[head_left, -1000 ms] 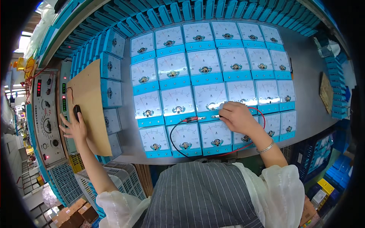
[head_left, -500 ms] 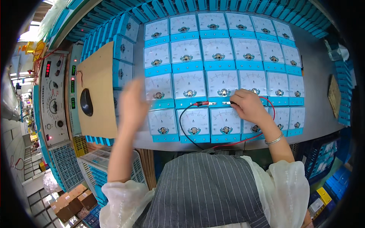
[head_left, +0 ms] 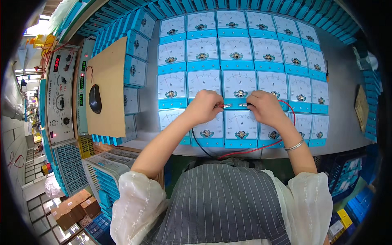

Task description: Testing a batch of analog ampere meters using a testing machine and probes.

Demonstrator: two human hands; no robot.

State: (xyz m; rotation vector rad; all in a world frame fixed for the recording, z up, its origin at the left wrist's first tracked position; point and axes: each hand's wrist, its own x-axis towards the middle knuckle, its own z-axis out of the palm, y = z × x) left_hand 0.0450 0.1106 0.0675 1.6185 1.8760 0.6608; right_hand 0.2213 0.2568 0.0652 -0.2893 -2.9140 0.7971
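A grey striped apron [head_left: 220,200] is nearest, with thin white sleeves [head_left: 306,204] beside it. A silver bracelet [head_left: 295,145] is on the right wrist. A grey crate [head_left: 120,157] sits low on the left, and a dark blue crate [head_left: 345,173] sits low on the right.

On the metal table [head_left: 343,110], dial meters [head_left: 239,83] lie flat in four rows of six. They have white faces and blue bottom strips. A black wire [head_left: 200,145] and a red wire [head_left: 247,151] cross the nearest row.

The left hand [head_left: 204,108] pinches a red clip [head_left: 220,105], and the black wire runs down from it. The right hand [head_left: 266,108] pinches a black clip [head_left: 248,105], and the red wire loops around on its right. The clips' metal tips point at each other, a little apart, over the blue strip of the third meter from the left in the second row from near. I cannot tell if the tips touch its screws.

On the left, a black computer mouse [head_left: 95,99] lies on a brown board [head_left: 112,81]. Farther left is a test box [head_left: 61,108] with knobs and red lights. Along the far edge, blue meter cases [head_left: 261,5] stand packed in a row.
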